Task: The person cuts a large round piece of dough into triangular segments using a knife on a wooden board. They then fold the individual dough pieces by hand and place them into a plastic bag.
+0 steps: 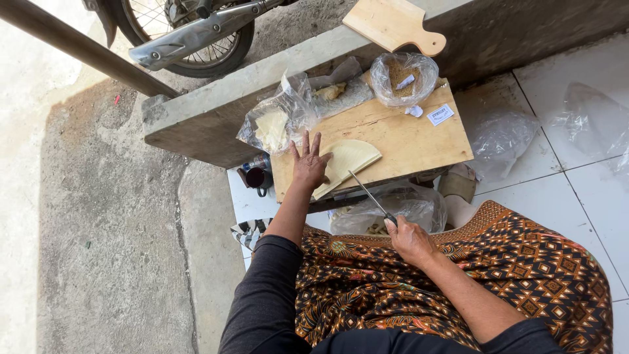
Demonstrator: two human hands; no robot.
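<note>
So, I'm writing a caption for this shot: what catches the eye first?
The left hand pressing flat on a pale fan-shaped sheet at the centre of a wooden board. Just below, the right hand holds a thin knife pointing at that sheet. A motorbike wheel sits top left.

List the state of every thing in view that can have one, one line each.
Left hand: open, fingers spread, pressed flat on the pale folded sheets.
Right hand: shut on the knife.
Knife: held, tip at the sheets' edge.
Pale folded sheets: fan-shaped, flat on the wooden board.
Wooden board: lying flat.
Clear bag of sheets: open, crumpled.
Round bag: open at the top.
Paddle board: resting on the ledge.
</note>
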